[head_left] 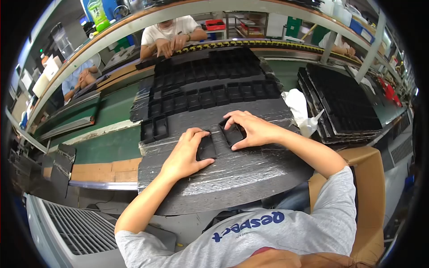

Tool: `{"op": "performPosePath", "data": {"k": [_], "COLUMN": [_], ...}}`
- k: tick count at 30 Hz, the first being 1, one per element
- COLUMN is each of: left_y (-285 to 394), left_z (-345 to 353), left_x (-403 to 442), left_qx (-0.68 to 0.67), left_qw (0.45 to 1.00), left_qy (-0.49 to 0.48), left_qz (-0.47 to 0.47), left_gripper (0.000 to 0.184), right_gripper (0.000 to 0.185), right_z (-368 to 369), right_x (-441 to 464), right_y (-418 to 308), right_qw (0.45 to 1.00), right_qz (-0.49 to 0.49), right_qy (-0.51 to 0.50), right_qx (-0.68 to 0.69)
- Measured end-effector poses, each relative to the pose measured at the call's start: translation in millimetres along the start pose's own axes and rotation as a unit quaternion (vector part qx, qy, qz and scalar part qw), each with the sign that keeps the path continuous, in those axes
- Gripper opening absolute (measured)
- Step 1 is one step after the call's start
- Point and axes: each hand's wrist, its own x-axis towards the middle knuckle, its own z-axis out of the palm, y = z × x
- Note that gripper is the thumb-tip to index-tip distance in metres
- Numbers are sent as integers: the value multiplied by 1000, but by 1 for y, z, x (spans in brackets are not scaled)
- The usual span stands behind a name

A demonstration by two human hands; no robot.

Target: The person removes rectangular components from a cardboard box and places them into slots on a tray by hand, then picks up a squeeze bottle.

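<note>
My left hand [184, 155] grips a small black rectangular piece [206, 147] by its edges, fingers at the far side and thumb at the near side. To the right of it, my right hand [252, 129] holds a small black open box [233, 134], tilted, with fingertips reaching to its inside. Both pieces are low over a black ribbed sheet [232, 174]; whether they touch it I cannot tell. Beyond my hands, several similar black boxes [208, 96] stand in rows on the sheet. Two more boxes [159, 127] sit at its left edge.
A stack of black sheets [344, 102] lies at the right, beside a white cloth [296, 105] and a squeeze bottle [310, 125]. Across the bench, a person's hands [172, 43] are at work. A cardboard box [373, 192] stands by my right elbow. A green belt [111, 118] runs behind.
</note>
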Motion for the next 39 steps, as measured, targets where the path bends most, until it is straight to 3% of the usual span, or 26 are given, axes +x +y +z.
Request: {"op": "performPosePath", "data": {"k": [5,7,12,26,32,39], "left_y": [-8,-11,-35,-73,-85,-94], "left_z": [-8,-15,-40,-54,-47,-63], "left_x": [-7,-2,9,-3,-7,-17], "left_qx": [-35,26,135,141,140,144], "left_qw": [999,998,986,978,966,973], "left_qy": [27,43,75,85,137,105], "left_qz": [-26,-40,-69,-126,-171,-147], "left_gripper": [67,68,71,84,91,95], "right_gripper": [47,47,47,40,39,38], "right_z": [9,9,32,76,68,18], "right_x": [8,14,42,96,77,-10], "right_y": [-2,-12,-16,-35,-33,-46], "right_qw": [998,999,999,990,989,991], "right_qz": [-4,34,17,13,8,18], "right_qy": [-51,-23,25,122,132,83], "right_qx": [36,35,25,71,61,99]}}
